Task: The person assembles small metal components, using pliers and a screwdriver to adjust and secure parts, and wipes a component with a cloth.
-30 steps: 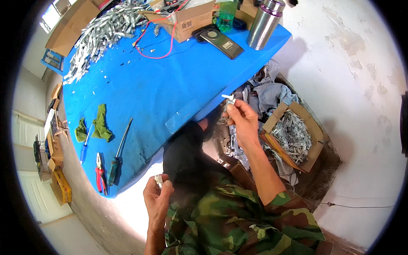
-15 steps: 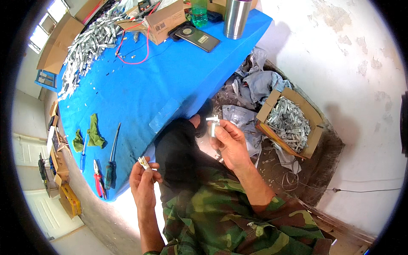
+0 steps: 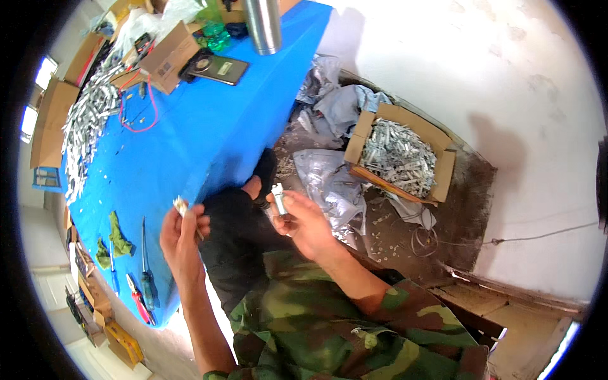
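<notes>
My right hand [image 3: 306, 227] pinches a small silver-white cylindrical part [image 3: 279, 201] between thumb and fingers, held upright above my dark-trousered leg. My left hand [image 3: 182, 239] is closed on another small whitish part [image 3: 180, 206] with a brassy tint, near the table's edge; its shape is too blurred to tell. The two parts are apart from each other. Several similar silver parts fill an open cardboard box [image 3: 399, 158] on the floor to the right. A large heap of them [image 3: 88, 123] covers the far left of the blue table [image 3: 183, 120].
Red-handled pliers [image 3: 137, 300], a long screwdriver [image 3: 145, 278], a second screwdriver [image 3: 113, 269] and a green cloth [image 3: 118, 234] lie at the table's near left. Farther back are a phone [image 3: 220, 68], a steel tumbler [image 3: 262, 25] and a green bottle [image 3: 215, 31]. Grey plastic bags [image 3: 323, 183] cover the floor.
My view has swung to the right, so the table sits farther left. Both hands still hold their small parts; the right hand's part is now turned more upright, without the crosspiece showing.
</notes>
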The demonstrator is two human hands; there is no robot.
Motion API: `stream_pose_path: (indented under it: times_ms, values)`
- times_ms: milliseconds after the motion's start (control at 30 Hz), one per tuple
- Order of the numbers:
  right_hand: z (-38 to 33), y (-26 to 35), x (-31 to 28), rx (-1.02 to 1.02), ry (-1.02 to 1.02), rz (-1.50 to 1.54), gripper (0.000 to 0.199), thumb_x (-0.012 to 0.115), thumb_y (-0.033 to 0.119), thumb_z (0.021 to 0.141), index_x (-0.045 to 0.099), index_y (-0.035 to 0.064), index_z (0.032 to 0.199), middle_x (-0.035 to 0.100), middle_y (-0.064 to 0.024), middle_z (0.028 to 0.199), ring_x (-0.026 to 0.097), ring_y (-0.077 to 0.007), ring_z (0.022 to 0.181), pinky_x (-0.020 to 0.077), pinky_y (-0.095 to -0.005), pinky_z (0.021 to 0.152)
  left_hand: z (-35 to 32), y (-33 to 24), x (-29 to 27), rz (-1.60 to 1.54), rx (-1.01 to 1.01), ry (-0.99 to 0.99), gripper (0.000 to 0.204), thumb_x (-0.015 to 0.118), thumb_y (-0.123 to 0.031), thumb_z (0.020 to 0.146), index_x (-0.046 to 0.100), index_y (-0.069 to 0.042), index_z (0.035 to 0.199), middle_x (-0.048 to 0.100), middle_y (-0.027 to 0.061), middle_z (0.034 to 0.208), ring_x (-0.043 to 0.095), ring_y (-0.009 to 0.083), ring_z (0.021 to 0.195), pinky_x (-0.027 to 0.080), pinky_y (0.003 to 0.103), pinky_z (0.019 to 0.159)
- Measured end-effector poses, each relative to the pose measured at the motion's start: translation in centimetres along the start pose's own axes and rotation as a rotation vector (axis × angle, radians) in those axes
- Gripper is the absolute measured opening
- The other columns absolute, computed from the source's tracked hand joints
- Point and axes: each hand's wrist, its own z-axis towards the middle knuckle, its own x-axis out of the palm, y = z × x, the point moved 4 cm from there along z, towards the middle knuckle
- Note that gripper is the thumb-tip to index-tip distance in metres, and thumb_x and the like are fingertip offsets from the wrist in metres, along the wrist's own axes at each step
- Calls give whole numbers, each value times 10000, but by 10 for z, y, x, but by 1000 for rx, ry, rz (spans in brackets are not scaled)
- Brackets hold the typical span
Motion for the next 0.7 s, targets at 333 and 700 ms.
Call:
stream_pose_path:
  times_ms: [333, 700]
  values:
    - [-4, 9, -10, -55, -160, 26, 242, 558, 270, 1092, 696, 74, 1129, 608, 18, 866, 535, -101, 696, 406, -267, 616, -22, -58, 159, 420, 443, 440, 486, 706, -101, 1008, 570, 21, 1458, 647, 146, 1397, 658, 219, 1190, 554, 351, 985]
    - [-16, -4, 27, -2, 90, -214, 354, 610, 257, 1094, 674, -17, 1309, 629, 2, 890, 537, -83, 706, 412, -243, 611, -49, -52, 66, 516, 404, 320, 336, 820, -15, 862, 752, -36, 1190, 761, 114, 1108, 728, 210, 914, 592, 308, 785]
